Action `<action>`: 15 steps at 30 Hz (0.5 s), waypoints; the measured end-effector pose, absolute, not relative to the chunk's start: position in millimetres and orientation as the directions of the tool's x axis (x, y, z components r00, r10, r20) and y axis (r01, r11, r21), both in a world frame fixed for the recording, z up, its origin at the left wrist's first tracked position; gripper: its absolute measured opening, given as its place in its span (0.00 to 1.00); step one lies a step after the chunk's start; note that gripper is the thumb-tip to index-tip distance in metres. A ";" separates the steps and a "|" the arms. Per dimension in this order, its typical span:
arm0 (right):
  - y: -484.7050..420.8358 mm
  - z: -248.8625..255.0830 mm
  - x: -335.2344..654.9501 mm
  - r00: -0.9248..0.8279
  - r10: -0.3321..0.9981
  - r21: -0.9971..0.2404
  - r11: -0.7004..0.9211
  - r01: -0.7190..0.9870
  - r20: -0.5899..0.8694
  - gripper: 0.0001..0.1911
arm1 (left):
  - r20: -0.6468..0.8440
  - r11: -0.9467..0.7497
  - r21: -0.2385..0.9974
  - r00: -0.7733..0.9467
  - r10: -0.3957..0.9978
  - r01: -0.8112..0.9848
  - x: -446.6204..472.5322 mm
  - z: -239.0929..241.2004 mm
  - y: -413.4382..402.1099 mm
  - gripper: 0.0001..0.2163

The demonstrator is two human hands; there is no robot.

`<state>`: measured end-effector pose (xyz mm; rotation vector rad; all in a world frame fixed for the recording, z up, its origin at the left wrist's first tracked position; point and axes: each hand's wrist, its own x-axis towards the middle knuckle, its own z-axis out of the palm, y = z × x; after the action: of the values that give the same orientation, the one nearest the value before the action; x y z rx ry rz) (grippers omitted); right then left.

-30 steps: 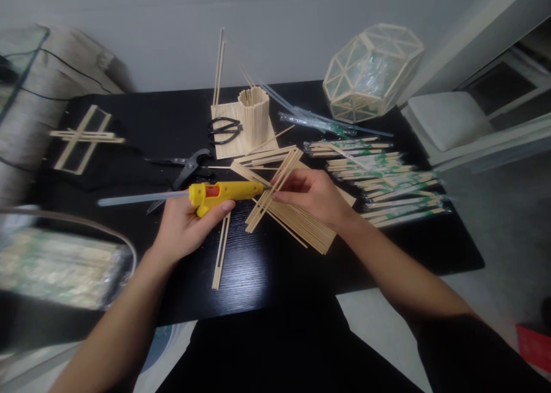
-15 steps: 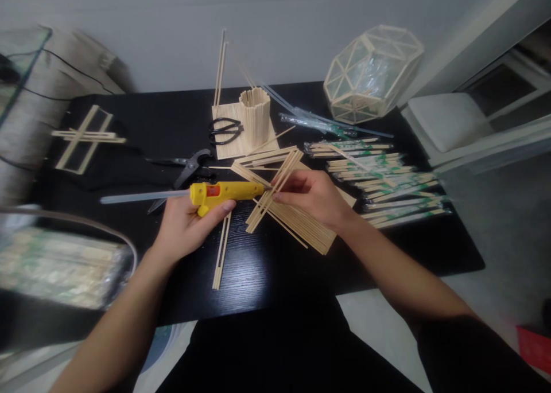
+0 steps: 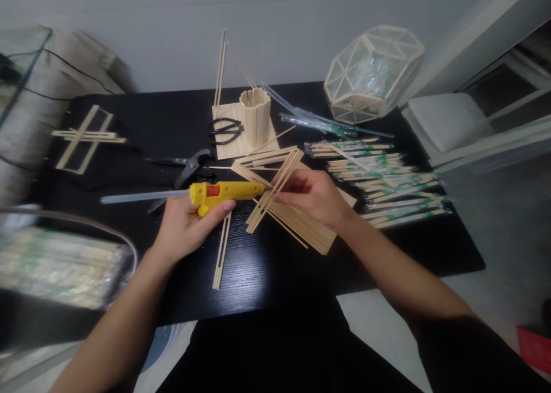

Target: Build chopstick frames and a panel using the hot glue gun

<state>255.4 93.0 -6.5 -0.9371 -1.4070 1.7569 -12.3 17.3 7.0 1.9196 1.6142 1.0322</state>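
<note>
My left hand [image 3: 187, 226] is wrapped round a yellow glue gun [image 3: 228, 193], with a long pale glue stick [image 3: 142, 196] poking out of its back. The gun's nozzle meets a frame of thin wooden sticks [image 3: 258, 216], where sticks cross. Between thumb and fingers, my right hand [image 3: 316, 198] pinches that frame from the right side; its fingertips are partly behind the sticks. Beneath lies a flat panel of sticks [image 3: 307, 226] on the black table [image 3: 275, 278]. A narrow pair of sticks [image 3: 221, 255] lies under the gun.
Pliers [image 3: 189, 166] lie behind the glue gun. Black-handled scissors [image 3: 226, 130] and a stick cup [image 3: 257, 117] rest on a square stick panel [image 3: 224, 149]. Wrapped chopsticks [image 3: 387, 178] cover the right side, below a faceted lantern-like frame [image 3: 372, 74]. A crossed stick frame [image 3: 88, 137] is far left.
</note>
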 end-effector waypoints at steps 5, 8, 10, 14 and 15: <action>93.0 -7.0 255.7 -0.494 0.862 -0.982 -0.175 -0.072 -0.117 0.19 | 0.238 -0.209 0.753 0.038 0.971 0.624 -14.0 6.5 16.2 0.10; 92.5 -6.4 255.7 -0.492 0.862 -0.981 -0.181 -0.074 -0.122 0.19 | 0.236 -0.205 0.769 0.029 0.971 0.605 -14.6 4.7 15.9 0.09; 92.2 -6.1 255.7 -0.493 0.861 -0.980 -0.184 -0.080 -0.122 0.19 | 0.238 -0.210 0.774 0.033 0.971 0.598 -13.3 4.9 15.9 0.08; 92.0 -6.8 255.6 -0.500 0.857 -0.977 -0.193 -0.092 -0.122 0.19 | 0.260 -0.242 0.769 0.057 0.964 0.591 -9.2 7.7 15.9 0.06; 92.1 -7.1 255.7 -0.501 0.856 -0.976 -0.195 -0.093 -0.123 0.19 | 0.267 -0.252 0.768 0.063 0.962 0.590 -8.7 8.3 15.9 0.06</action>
<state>255.7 92.1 -7.1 -0.9316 -1.3786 1.7753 -8.7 15.9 8.3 1.8857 1.5420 1.0660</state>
